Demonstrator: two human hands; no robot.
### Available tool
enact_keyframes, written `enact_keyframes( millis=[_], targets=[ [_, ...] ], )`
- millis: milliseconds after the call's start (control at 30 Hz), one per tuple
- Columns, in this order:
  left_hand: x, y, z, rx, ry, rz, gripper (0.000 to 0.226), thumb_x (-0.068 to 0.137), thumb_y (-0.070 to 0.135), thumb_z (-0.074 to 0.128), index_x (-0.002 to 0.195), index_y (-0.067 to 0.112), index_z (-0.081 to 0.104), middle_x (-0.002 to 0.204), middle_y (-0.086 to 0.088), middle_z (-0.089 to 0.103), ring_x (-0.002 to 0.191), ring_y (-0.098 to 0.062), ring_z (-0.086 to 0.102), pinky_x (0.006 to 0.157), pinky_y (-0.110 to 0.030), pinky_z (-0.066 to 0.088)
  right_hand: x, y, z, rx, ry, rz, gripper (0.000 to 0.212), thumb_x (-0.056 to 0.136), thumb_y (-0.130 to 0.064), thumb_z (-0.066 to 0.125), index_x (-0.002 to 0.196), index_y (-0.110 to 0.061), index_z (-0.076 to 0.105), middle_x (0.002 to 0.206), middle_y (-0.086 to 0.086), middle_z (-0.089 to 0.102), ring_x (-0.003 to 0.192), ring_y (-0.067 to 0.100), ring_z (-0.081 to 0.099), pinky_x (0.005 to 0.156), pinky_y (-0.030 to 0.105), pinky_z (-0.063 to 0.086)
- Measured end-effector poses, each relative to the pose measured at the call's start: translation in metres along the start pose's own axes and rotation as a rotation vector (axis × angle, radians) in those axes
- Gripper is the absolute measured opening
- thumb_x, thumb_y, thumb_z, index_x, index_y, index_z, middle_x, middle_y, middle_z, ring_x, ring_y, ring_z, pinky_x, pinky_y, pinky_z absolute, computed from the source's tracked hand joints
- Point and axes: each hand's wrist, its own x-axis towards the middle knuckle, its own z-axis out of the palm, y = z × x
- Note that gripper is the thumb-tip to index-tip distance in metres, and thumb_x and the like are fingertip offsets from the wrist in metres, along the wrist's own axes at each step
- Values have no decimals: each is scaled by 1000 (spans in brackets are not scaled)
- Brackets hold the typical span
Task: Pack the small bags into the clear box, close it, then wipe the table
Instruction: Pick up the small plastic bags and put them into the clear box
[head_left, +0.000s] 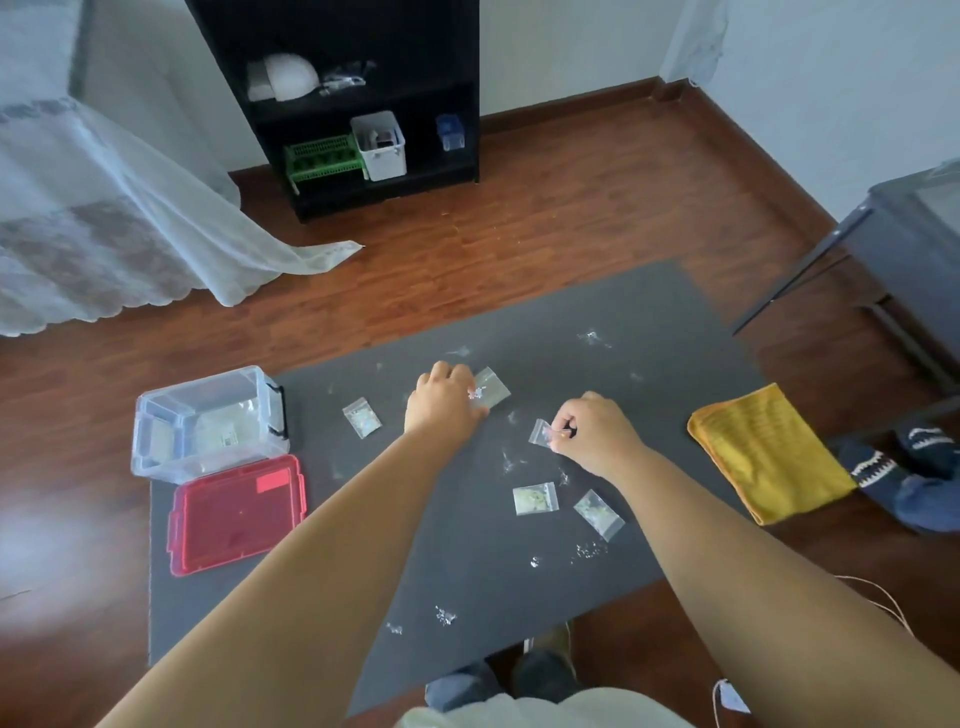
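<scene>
head view: right hand (597, 439) fingers pinching a crinkly clear bag (541, 434); left hand (444, 402) fingers curled, grip unclear.

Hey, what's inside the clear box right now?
The clear box is open, its red lid lying beside it. Through the walls a few small bags seem to rest on the bottom. Glare on the plastic hides their exact count.

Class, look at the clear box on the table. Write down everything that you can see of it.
The clear box is a see-through plastic tub with rounded corners and a dark latch on its right end. It stands upright and open at the left edge of the dark table, with what look like small bags inside. Its red lid lies flat just in front, right by the box. Neither hand touches it.
</scene>
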Motion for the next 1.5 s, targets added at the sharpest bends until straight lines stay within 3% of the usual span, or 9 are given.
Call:
enact_keyframes(
  millis=[200, 400, 567, 700, 800, 1000, 1200, 1333, 1500],
  targets=[
    [6, -2, 7, -146, 1, -120, 52, 75, 28, 76, 119, 24, 48, 113, -3, 51, 109, -29, 44, 90, -38, 42, 0, 7, 2, 86, -45, -7, 13, 77, -9, 62, 73, -21, 58, 78, -8, 61, 78, 21, 60, 67, 31, 47],
    [-11, -27, 2, -323, 72, -61, 3, 86, 22, 62, 87, 20, 60, 94, -2, 60, 95, -25, 55, 70, -28, 36, 0, 0, -4, 203, -47, -58, 7, 79, -19, 70, 80, -23, 64, 73, -8, 60, 62, 10, 51, 55, 22, 38],
    [-42, -58, -26, -457, 197, -168, 13, 84, 31, 66, 86, 19, 62, 82, -2, 68, 77, -23, 63, 64, -36, 51, 7, -43, -4, 212, -49, -161, 5, 82, -22, 70, 77, -23, 68, 75, -10, 63, 65, 4, 53, 53, 17, 34],
    [-68, -97, -69, -441, 347, -169, 20, 80, 33, 73, 93, 32, 57, 75, 14, 62, 67, -3, 59, 54, -19, 41, 15, -96, 4, 212, -81, -271, 11, 83, -23, 69, 74, -28, 68, 82, -13, 65, 74, 0, 57, 57, 14, 36],
    [-84, -134, -108, -435, 436, -178, 25, 82, 30, 72, 100, 36, 56, 77, 14, 63, 63, -4, 61, 52, -23, 42, 20, -142, 13, 217, -91, -369, 9, 83, -23, 70, 76, -27, 72, 87, -11, 65, 75, 1, 54, 58, 13, 35],
    [-92, -222, -161, -210, 462, -241, 21, 92, 20, 53, 110, 30, 57, 89, 10, 63, 83, -21, 61, 70, -35, 50, 26, -232, 32, 279, -66, -527, 23, 80, -19, 73, 63, -33, 66, 85, -10, 63, 69, -4, 53, 55, 10, 35],
    [-83, -264, -151, 70, 351, -291, 34, 94, 23, 37, 111, 44, 58, 116, 18, 64, 108, -20, 44, 81, -34, 14, 30, -292, 63, 264, -134, -583, 25, 78, -21, 78, 61, -27, 62, 73, -13, 67, 66, 2, 58, 58, 17, 41],
    [-77, -268, -138, 131, 295, -214, 35, 99, 25, 39, 118, 47, 57, 118, 18, 62, 116, -21, 33, 85, -35, 15, 35, -311, 80, 174, -155, -586, 14, 79, -21, 77, 70, -21, 67, 74, -13, 65, 61, 3, 56, 57, 21, 41],
    [-76, -277, -132, 119, 207, -156, 43, 98, 12, 38, 126, 38, 57, 118, 15, 57, 130, -29, 28, 102, -50, 30, 41, -324, 97, -50, -168, -640, 12, 90, -23, 67, 95, -18, 77, 102, -5, 71, 107, 18, 57, 90, 32, 46]
  ],
)
